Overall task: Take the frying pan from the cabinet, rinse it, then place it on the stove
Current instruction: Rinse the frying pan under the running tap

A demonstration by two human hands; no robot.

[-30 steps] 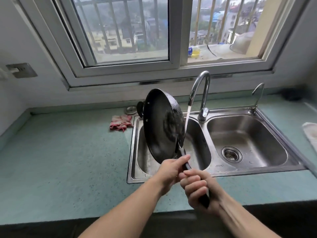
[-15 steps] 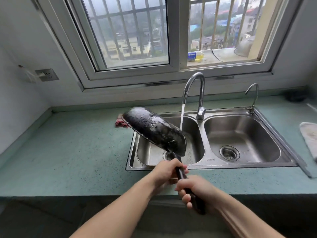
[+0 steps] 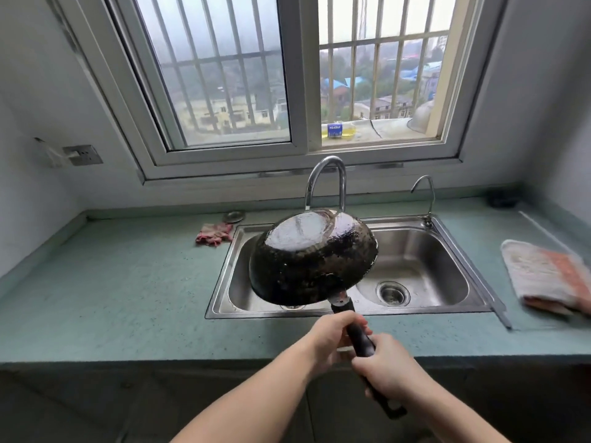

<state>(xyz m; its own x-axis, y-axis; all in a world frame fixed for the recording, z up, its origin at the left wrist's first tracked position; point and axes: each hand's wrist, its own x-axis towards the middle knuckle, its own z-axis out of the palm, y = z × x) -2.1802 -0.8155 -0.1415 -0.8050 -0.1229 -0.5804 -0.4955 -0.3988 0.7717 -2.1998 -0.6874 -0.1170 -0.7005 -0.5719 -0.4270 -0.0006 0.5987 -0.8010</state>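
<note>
Gripping handle (image 3: pixel 359 338) of frying pan (image 3: pixel 313 260): left hand (image 3: pixel 332 340), right hand (image 3: pixel 388 374) | underside up over sink (image 3: pixel 447 251) | handle toward person

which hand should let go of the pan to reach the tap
Right, probably: the left hand grips the handle close to the pan, so it can balance it alone; the right hand holds the far end.

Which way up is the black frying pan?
Upside down and tilted: the black frying pan shows its wet base, held over the steel sink.
</note>
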